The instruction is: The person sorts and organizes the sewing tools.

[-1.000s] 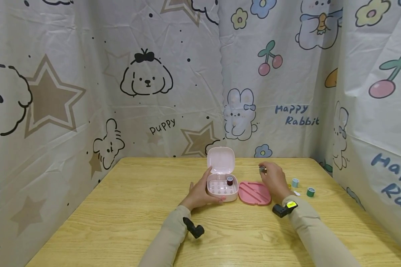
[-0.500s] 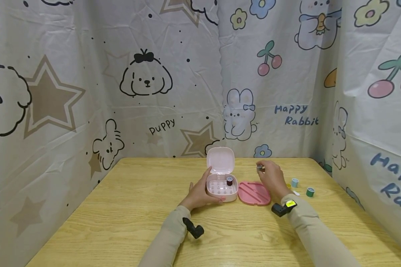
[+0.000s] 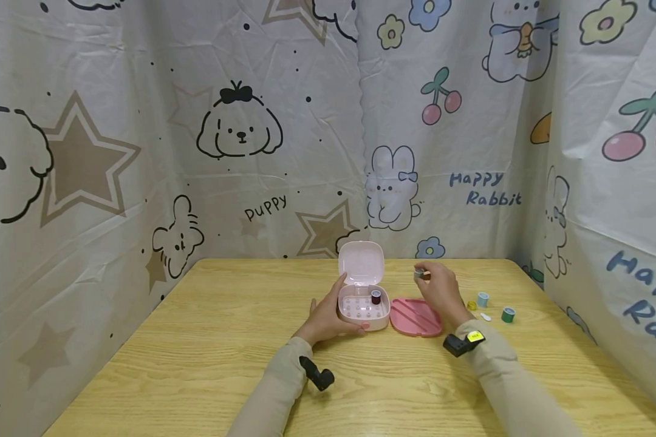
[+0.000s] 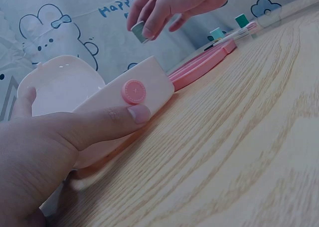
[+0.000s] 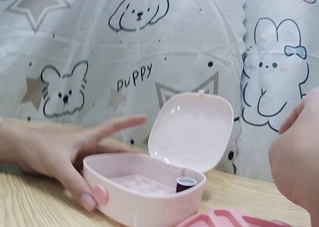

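Observation:
The pink sewing box (image 3: 350, 315) stands with its lid (image 3: 362, 262) raised. My left hand (image 3: 327, 314) grips the box's left side, thumb along the front by the round pink button (image 4: 133, 92). Inside, a dark red thread spool (image 3: 376, 297) stands upright on the right of the pegged floor. My right hand (image 3: 441, 292) pinches a grey-green thread spool (image 4: 140, 32) between thumb and fingers, raised above the table behind the pink tray. In the right wrist view, that hand's fingers hide the spool.
A darker pink divided tray (image 3: 415, 317) lies right of the box. Further right are a light blue spool (image 3: 483, 299), a green spool (image 3: 508, 314), a small yellow spool (image 3: 472, 305) and a small white piece (image 3: 485, 317). Printed curtains (image 3: 251, 212) border the table (image 3: 208, 340).
My right hand has moved left toward the box with the grey-green spool, leaving the yellow spool more exposed. My left hand and the box stay in place.

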A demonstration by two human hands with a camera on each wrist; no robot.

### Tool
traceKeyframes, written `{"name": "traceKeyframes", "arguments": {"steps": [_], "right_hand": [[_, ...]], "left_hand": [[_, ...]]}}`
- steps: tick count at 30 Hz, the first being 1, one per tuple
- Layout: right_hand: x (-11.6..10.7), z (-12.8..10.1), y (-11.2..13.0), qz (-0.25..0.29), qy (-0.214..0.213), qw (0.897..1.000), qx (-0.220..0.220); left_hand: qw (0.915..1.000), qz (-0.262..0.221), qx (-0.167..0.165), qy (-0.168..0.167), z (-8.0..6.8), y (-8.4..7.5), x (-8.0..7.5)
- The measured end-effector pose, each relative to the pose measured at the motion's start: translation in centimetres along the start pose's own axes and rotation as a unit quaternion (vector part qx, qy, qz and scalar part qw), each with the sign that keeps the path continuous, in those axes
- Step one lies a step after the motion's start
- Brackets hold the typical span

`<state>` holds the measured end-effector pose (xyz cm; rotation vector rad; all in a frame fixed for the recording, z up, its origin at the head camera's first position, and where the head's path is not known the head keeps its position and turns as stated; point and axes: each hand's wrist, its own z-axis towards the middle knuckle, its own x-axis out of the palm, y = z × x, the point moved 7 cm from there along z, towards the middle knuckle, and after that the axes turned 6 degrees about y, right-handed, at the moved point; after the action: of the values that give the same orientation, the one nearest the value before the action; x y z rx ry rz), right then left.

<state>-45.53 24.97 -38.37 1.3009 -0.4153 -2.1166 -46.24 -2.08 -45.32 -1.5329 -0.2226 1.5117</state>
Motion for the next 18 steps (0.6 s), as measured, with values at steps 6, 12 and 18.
{"name": "traceKeyframes", "arguments": {"steps": [6, 12, 18], "right_hand": [[-0.2, -0.1, 1.1, 0.039, -0.035, 0.999, -0.011], [-0.1, -0.2, 2.2, 0.076, -0.044, 0.996, -0.011], [0.4, -0.3, 3.0, 0.091, -0.036, 0.995, -0.016]], "left_hand": [[1.0000, 0.002, 0.002, -0.004, 0.2, 0.0, -0.1], [1.0000, 0.000, 0.003, -0.007, 0.3, 0.0, -0.1], [0.9999, 0.010, -0.002, -0.006, 0.2, 0.3, 0.0]]}}
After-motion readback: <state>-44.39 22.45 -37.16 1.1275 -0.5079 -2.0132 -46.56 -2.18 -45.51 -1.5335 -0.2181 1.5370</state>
